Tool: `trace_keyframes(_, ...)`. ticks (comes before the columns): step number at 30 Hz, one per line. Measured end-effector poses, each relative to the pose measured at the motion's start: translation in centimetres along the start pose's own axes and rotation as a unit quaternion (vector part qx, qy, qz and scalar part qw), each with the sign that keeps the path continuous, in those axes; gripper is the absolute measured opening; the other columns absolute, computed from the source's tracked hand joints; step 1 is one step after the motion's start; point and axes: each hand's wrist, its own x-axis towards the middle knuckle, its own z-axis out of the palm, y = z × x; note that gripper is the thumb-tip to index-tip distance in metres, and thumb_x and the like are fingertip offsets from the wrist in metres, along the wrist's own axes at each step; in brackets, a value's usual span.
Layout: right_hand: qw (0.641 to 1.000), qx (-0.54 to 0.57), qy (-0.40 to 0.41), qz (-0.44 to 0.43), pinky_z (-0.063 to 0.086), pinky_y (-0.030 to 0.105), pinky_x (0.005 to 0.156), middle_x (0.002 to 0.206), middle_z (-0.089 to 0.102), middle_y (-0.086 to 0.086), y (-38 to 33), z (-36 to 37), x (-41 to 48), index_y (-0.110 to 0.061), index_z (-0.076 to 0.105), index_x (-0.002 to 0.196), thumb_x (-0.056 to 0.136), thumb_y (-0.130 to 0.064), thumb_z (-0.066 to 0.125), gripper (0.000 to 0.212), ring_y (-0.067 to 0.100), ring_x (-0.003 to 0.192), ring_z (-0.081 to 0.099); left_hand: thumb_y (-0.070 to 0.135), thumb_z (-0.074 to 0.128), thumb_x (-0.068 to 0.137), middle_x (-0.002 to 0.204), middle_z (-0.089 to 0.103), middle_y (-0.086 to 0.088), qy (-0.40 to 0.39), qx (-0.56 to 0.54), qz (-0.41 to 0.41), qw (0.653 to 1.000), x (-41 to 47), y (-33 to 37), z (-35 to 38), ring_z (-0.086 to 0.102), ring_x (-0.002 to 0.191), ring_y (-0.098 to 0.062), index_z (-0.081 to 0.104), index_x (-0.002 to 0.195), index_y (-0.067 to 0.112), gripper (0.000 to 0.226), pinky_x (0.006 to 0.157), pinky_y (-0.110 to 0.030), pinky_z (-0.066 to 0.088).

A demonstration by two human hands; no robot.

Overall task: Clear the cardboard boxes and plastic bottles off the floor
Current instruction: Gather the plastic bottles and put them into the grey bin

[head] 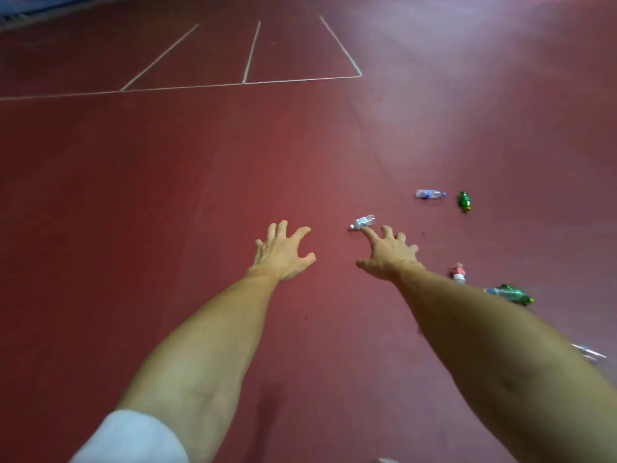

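Several plastic bottles lie scattered on the red floor to my right. A small clear bottle (362,222) lies just beyond the fingertips of my right hand (389,253), which is stretched out with fingers spread and empty. Farther off lie a clear bottle with a blue cap (430,194) and a green bottle (464,201). Beside my right forearm are a red-labelled bottle (458,273) and another green bottle (512,294). My left hand (283,252) is also held out, fingers apart, holding nothing. No cardboard box is in view.
The red sports floor (167,195) carries white painted lines (243,82) far ahead. A clear plastic piece (589,352) shows at the right edge behind my right arm. A blue mat edge (30,8) sits at the far top left.
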Motion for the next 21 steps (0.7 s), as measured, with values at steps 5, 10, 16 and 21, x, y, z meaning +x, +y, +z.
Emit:
trace_keyframes(5, 0.999, 0.013, 0.009, 0.041, 0.034, 0.054, 0.103, 0.156, 0.025, 0.008, 4.8, -2.0, 10.7, -0.042, 0.022, 0.152, 0.088, -0.052, 0.058, 0.074, 0.037, 0.135, 0.034, 0.052, 0.051, 0.094, 0.164, 0.010, -0.012, -0.009, 0.012, 0.048, 0.999, 12.7, 4.3, 0.2, 0.003, 0.152, -0.029, 0.027, 0.153, 0.042, 0.064, 0.118, -0.059, 0.020)
trace_keyframes(10, 0.999, 0.020, 0.009, 0.042, 0.033, 0.057, 0.105, 0.160, 0.020, 0.008, 9.0, -4.9, 22.6, -0.041, 0.018, 0.155, 0.089, -0.054, 0.058, 0.078, 0.038, 0.138, 0.031, 0.053, 0.050, 0.094, 0.162, 0.014, -0.013, -0.007, 0.036, 0.065, 0.997, 25.3, 8.7, -0.3, 0.007, 0.151, -0.031, 0.028, 0.152, 0.040, 0.064, 0.117, -0.057, 0.022)
trace_keyframes(16, 0.997, 0.026, 0.014, 0.065, 0.031, 0.059, 0.106, 0.162, 0.017, 0.009, 13.7, -10.1, 34.3, -0.040, 0.018, 0.155, 0.091, -0.056, 0.056, 0.076, 0.039, 0.139, 0.029, 0.051, 0.051, 0.093, 0.162, 0.015, -0.013, -0.009, 0.026, 0.101, 0.995, 38.3, 14.1, -2.4, 0.009, 0.150, -0.030, 0.028, 0.152, 0.040, 0.064, 0.116, -0.058, 0.023)
trace_keyframes(21, 0.996, 0.031, 0.017, 0.083, 0.031, 0.060, 0.108, 0.160, 0.020, 0.008, 16.1, -12.4, 45.0, -0.039, 0.021, 0.154, 0.088, -0.053, 0.060, 0.078, 0.039, 0.141, 0.027, 0.050, 0.051, 0.094, 0.162, 0.016, -0.013, -0.023, 0.001, 0.117, 0.993, 49.8, 16.5, -2.9, 0.016, 0.149, -0.030, 0.030, 0.152, 0.040, 0.062, 0.116, -0.054, 0.024)
